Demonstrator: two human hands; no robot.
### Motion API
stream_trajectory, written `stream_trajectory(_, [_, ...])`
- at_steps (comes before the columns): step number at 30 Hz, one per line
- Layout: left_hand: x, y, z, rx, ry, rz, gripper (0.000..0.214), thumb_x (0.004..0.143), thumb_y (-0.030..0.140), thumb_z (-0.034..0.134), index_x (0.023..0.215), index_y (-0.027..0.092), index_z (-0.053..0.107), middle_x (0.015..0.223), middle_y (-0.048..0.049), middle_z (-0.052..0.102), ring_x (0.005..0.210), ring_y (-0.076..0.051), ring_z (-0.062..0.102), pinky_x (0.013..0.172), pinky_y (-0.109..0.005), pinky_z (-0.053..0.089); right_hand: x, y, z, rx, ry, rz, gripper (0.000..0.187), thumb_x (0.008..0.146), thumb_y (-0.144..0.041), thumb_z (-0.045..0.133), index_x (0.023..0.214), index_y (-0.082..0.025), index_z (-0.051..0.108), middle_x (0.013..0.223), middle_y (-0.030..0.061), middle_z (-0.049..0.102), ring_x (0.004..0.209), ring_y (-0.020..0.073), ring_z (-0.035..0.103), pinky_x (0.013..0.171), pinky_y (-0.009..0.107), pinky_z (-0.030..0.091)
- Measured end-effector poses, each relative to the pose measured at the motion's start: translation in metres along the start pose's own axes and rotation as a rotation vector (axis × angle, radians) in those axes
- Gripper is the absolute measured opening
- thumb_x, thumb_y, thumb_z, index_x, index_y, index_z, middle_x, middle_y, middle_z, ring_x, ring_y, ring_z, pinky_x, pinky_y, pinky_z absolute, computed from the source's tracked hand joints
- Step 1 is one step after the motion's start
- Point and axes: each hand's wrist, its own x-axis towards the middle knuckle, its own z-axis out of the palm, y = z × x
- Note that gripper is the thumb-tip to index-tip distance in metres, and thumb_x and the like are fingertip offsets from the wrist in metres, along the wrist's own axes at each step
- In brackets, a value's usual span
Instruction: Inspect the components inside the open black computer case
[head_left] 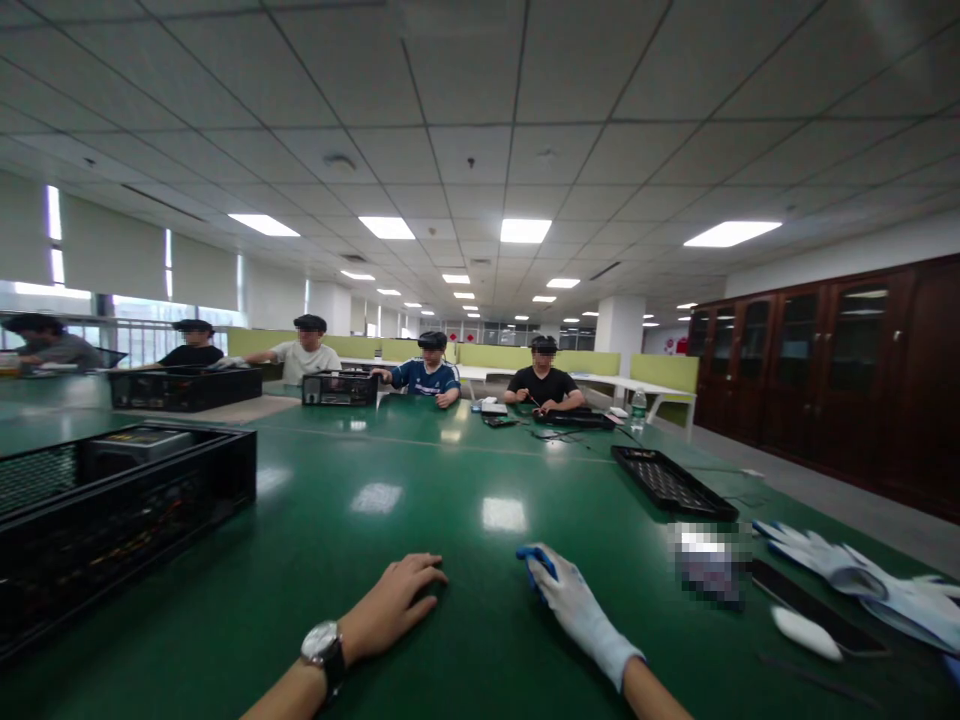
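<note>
Green glossy tabletop (480,480) bearing both hands, lying apart: bare left hand (394,600), fingers loosely curling, gripping nothing; right hand (570,598) wearing white knit blue-tipped glove (589,622), resting flat, empty.

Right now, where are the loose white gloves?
Head view: the loose gloves lie at the green table's right edge, right of the right hand, nearer than the black tray.

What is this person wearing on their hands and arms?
The left hand is bare, with a wristwatch at the wrist: a round silver case on a dark strap. The right hand wears a pale knitted glove with blue-coated fingertips. No sleeves show on either forearm.
</note>
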Motion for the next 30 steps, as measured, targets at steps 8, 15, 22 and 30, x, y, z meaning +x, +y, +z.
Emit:
stream_trajectory(8, [0.0,-0.001,-0.001,-0.015,-0.012,-0.003,0.036,0.095,0.028,0.054,0.131,0.032,0.06,0.153,-0.0054,0.047,0.144,-0.027,0.039,0.12,-0.05,0.031,0.004,0.005,-0.005,0.104,-0.055,0.045,0.037,0.081,-0.039,0.061,0.113,-0.024,0.071,0.136,0.0118,0.063,0.131,0.0319,0.053,0.114,0.047,0.039])
stream_trajectory(15, [0.0,0.001,-0.002,-0.018,-0.016,0.001,0.037,0.096,0.029,0.054,0.132,0.032,0.059,0.153,-0.0057,0.047,0.143,-0.027,0.04,0.119,-0.05,0.031,0.003,-0.017,-0.022,0.484,-0.093,0.299,0.067,0.08,-0.045,0.055,0.142,-0.019,0.046,0.111,0.0112,0.071,0.095,0.0273,0.072,0.078,0.041,0.059])
stream_trajectory(22, [-0.002,0.001,-0.003,-0.026,-0.026,-0.005,0.036,0.097,0.031,0.053,0.132,0.032,0.059,0.154,-0.0053,0.046,0.143,-0.027,0.039,0.12,-0.05,0.031,0.003,-0.033,-0.027,0.172,0.086,0.242,0.051,0.073,-0.07,0.055,0.078,-0.021,0.067,0.093,0.0139,0.073,0.096,0.0305,0.067,0.088,0.037,0.051])
stream_trajectory(30, [-0.001,0.002,-0.006,-0.042,-0.033,0.015,0.037,0.097,0.033,0.05,0.133,0.032,0.058,0.154,-0.0056,0.046,0.143,-0.028,0.04,0.119,-0.049,0.032,0.001,-0.035,-0.029,0.249,0.025,0.289,0.04,0.075,-0.051,0.054,0.093,-0.02,0.07,0.09,0.0081,0.073,0.08,0.0223,0.066,0.076,0.032,0.05])
